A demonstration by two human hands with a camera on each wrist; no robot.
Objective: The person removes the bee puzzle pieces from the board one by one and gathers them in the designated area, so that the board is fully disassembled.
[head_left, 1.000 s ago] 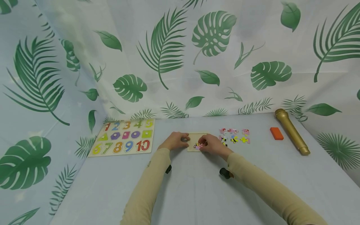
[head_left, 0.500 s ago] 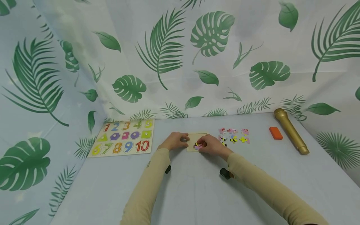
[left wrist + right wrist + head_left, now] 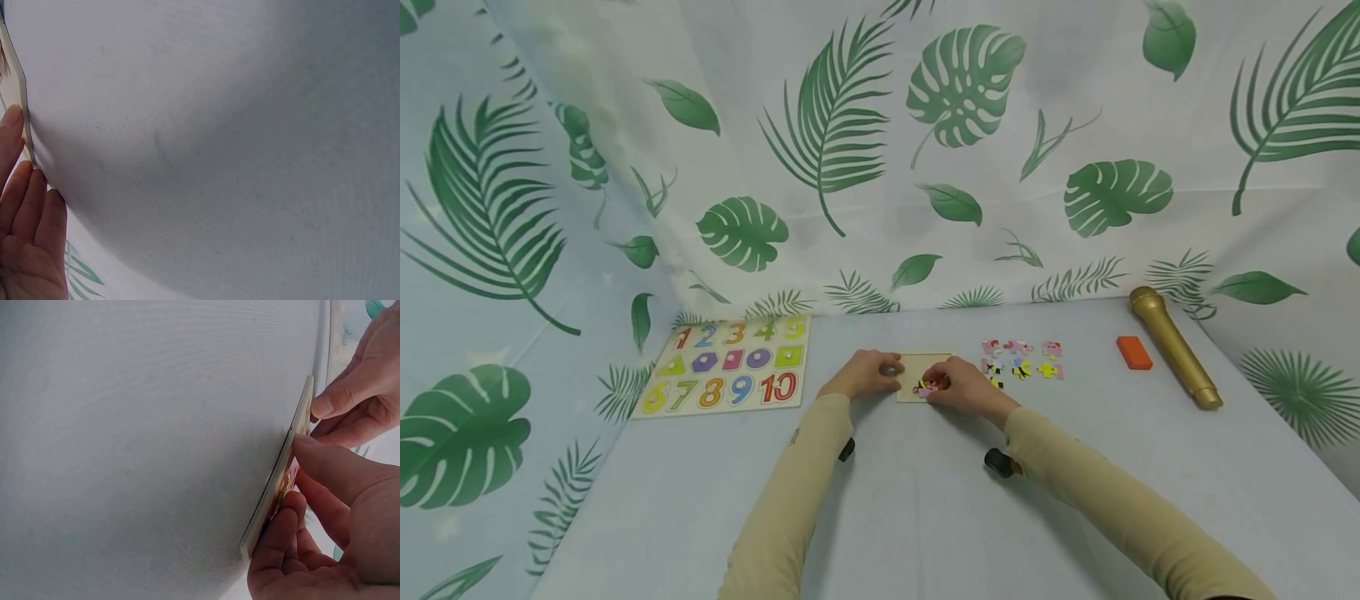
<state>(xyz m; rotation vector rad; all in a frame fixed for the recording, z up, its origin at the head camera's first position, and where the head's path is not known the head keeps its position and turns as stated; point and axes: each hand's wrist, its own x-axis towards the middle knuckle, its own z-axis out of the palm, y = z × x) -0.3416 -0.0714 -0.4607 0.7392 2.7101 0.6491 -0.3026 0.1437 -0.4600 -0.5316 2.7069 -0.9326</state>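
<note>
A small wooden puzzle tray (image 3: 913, 367) lies on the table in front of me. My left hand (image 3: 867, 373) touches its left edge with thumb and fingertips. In the left wrist view these fingers (image 3: 51, 215) are nearly straight against the tray's edge. Over the tray's right half, my right hand (image 3: 964, 387) pinches a pink jigsaw piece (image 3: 928, 388) low on the tray. The right wrist view shows the pink piece (image 3: 291, 474) between thumb and fingers, partly hidden by them. Right of this hand lie several loose jigsaw pieces (image 3: 1021, 368) in rows.
A number and shape board (image 3: 715, 367) lies at the left. To the right are an orange block (image 3: 1134, 353) and a gold microphone (image 3: 1176, 348). A leaf-patterned curtain (image 3: 865, 150) borders the table at the back and sides. Black wrist cameras (image 3: 998, 463) sit under the sleeves.
My right fingers have shifted slightly left over the tray, and the pink piece has moved or turned a little with them. The left hand stays at the tray's edge.
</note>
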